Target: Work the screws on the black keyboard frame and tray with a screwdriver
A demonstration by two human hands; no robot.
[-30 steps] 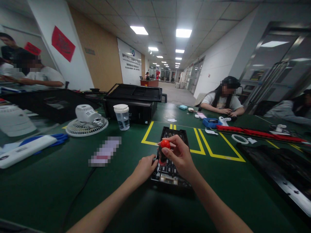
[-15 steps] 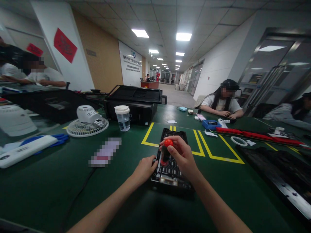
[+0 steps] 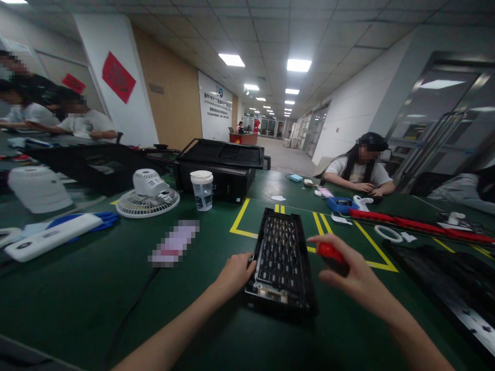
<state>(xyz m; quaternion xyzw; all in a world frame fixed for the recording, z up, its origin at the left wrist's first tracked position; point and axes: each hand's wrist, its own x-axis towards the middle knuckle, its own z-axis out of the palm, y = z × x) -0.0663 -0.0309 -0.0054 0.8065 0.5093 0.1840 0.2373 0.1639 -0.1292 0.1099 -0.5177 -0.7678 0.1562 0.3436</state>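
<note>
A black rectangular case point(image 3: 281, 252) lies lengthwise on the green table, its top covered with a honeycomb pattern and a shiny strip at the near end. My left hand point(image 3: 237, 270) grips its left edge, thumb on the rim and the other fingers partly hidden. To the right of the case, my right hand point(image 3: 344, 265) is raised and holds a small red-and-black tool point(image 3: 330, 253) with a rounded red end. The tool is blurred and partly hidden by the palm, so its kind is unclear. Thumb and index finger stick out around it.
Beyond the case stand a lidded clear cup point(image 3: 203, 193) and a large black box point(image 3: 216, 175). A white fan point(image 3: 149, 193) lies to the left, near a blurred purple object point(image 3: 176, 245) with a cable. Black panels point(image 3: 444, 278) lie at right; a co-worker point(image 3: 363, 167) sits across.
My right hand has lifted the red-and-black tool off the case and moved right with it, uncovering the honeycomb surface. My left hand keeps its hold on the case edge. The view has shifted slightly.
</note>
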